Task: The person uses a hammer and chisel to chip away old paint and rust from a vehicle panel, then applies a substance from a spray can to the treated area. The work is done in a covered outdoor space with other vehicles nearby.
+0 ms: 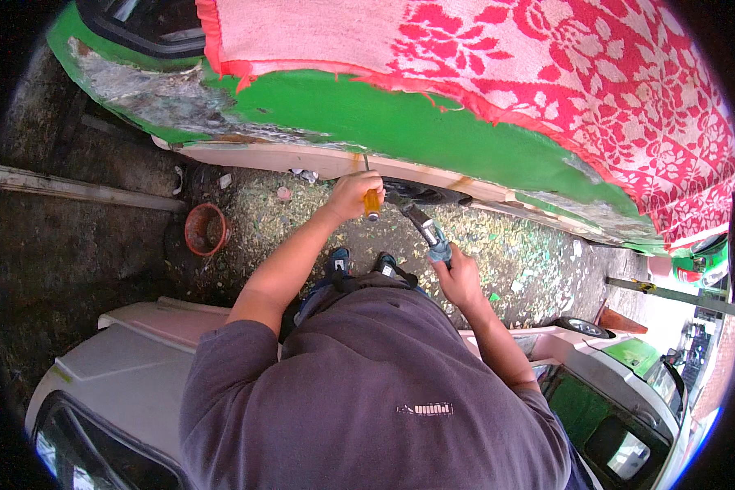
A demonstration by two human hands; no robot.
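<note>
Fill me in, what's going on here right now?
A person stands beside a green vehicle body partly draped with a red-and-pink cloth. The left hand grips an amber-handled tool, its shaft pointing toward the vehicle's pale lower edge; contact is unclear. The right hand holds a hammer-like tool, its far end near the amber handle.

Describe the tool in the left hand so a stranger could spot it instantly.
Find the big green vehicle panel across the top, below the red-and-white patterned cloth. Near its pale lower strip, the left hand grips a slim tool. Its amber handle and thin shaft set it apart from the blue-gripped hammer in the right hand.
</note>
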